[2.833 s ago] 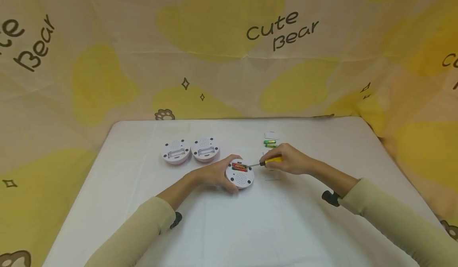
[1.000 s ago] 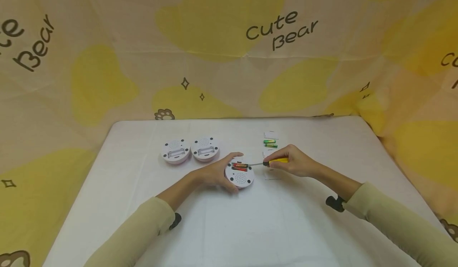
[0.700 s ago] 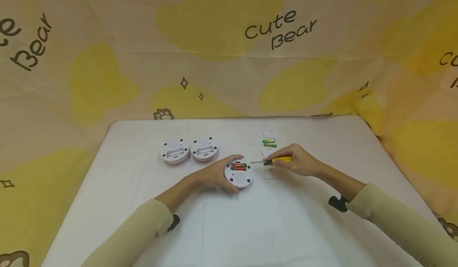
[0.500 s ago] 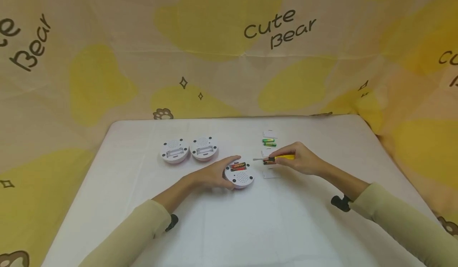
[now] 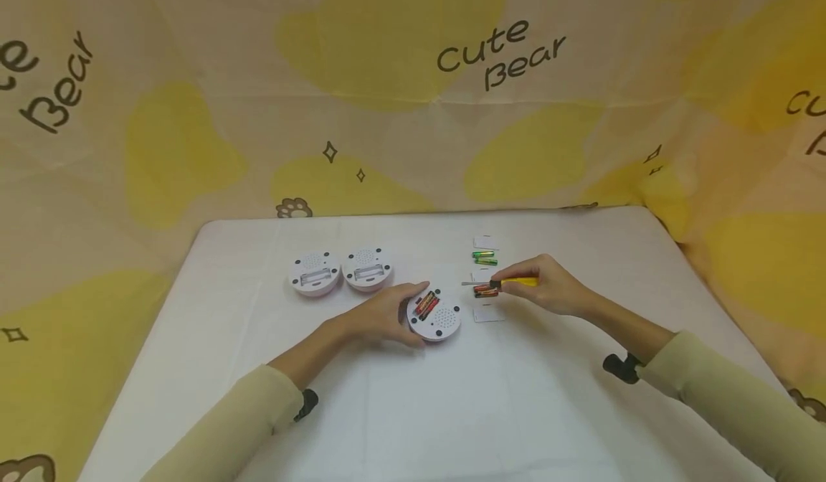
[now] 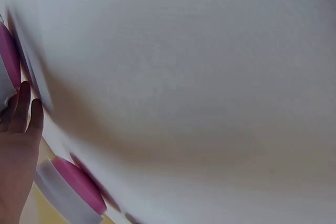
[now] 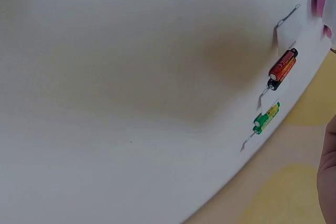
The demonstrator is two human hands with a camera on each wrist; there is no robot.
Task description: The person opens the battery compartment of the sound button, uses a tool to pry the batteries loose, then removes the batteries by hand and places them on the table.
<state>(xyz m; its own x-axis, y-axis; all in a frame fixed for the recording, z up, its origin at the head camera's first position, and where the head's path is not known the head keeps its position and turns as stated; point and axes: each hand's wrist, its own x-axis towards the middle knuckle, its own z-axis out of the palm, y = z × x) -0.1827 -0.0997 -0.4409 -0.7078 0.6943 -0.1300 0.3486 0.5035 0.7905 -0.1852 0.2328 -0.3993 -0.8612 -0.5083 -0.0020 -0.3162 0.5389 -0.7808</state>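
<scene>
In the head view my left hand [image 5: 381, 313] grips a round white device [image 5: 447, 318] by its side, thumb and fingers spread round the rim. Its underside faces up, with black feet, a speaker grille and an uncovered battery compartment holding two red-and-black batteries [image 5: 426, 305]. The left wrist view shows the pink lower part of this device [image 6: 8, 51] at the fingertips. To the right, my right hand [image 5: 548, 285] pinches the yellow handle of a screwdriver [image 5: 521, 281]. The screwdriver's shaft points left, apart from the device, above a second red-and-black battery pair [image 5: 485, 293].
Two similar devices, one at the left [image 5: 315, 272] and one beside it [image 5: 368, 268], show bare battery compartments. Right of centre, a column holds green batteries [image 5: 484, 258], a far white cover [image 5: 485, 242] and a near white cover [image 5: 488, 313] on the white table [image 5: 413, 410].
The screwdriver has drawn back to the right, away from the compartment of the held device. My left hand has turned the device, so its batteries now lie at a steeper slant.
</scene>
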